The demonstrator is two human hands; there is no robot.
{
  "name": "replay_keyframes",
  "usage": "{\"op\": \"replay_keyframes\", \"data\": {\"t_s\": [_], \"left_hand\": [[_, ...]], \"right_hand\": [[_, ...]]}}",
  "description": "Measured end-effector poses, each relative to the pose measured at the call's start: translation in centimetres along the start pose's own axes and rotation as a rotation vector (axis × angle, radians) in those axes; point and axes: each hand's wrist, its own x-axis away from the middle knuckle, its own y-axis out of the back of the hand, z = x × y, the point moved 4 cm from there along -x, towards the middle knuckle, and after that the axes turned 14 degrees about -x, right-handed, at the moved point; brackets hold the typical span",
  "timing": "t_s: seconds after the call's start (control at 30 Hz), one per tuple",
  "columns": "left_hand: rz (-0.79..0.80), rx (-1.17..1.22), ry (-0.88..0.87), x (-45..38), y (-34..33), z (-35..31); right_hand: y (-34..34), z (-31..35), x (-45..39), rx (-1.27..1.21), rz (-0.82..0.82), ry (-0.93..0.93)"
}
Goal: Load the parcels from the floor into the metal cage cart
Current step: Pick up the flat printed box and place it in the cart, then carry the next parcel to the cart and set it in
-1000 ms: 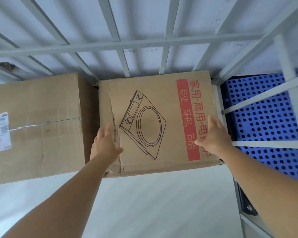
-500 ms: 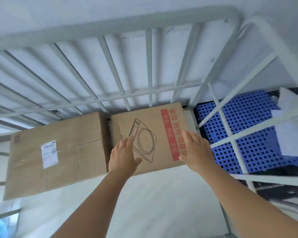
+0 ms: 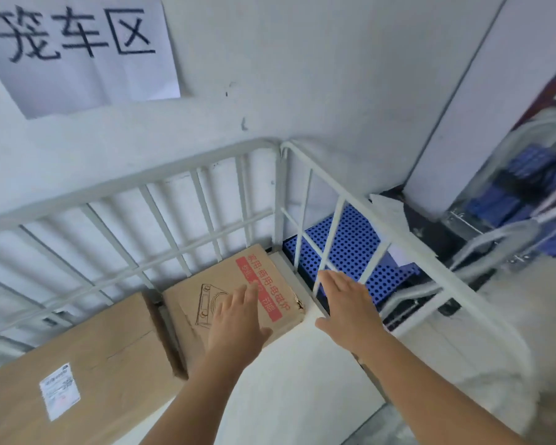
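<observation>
- Big box (image 3: 87, 374) with a label lies in the cart (image 3: 206, 170) at 8 o'clock.
- Printed box (image 3: 225, 293) sits beside it, in the cart's far corner.
- Left hand (image 3: 235, 319) spread flat above that box, holding nothing.
- Right hand (image 3: 345, 305) at 3 o'clock, fingers wide, empty.

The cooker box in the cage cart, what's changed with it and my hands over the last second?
Both hands let go: the left hand and right hand have drawn back, open, off the cooker box. The box stays in the cage cart's corner beside the larger labelled box.
</observation>
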Motion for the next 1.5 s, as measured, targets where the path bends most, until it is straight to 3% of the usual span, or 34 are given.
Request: {"op": "replay_keyframes", "data": {"t_s": [0.37,0.77,1.13,1.5], "left_hand": [[-0.135,-0.087,-0.503,9.5,6.3,-15.1],[-0.129,-0.115,-0.991,19.7,5.6,-37.1],[-0.063,-0.310,-1.164,25.1,-0.7,-53.9],[0.086,-0.350,-1.177,26.6,-7.4,-66.8]], "right_hand": [[9.0,-5.1,20.3,-0.131,-0.314,-0.361],[10.8,-17.7,40.3,-0.238,-0.539,-0.792],[8.8,-31.7,55.8,-0.321,-0.578,-1.082],[6.1,-44.0,64.3,-0.448,-0.542,-1.307]]}}
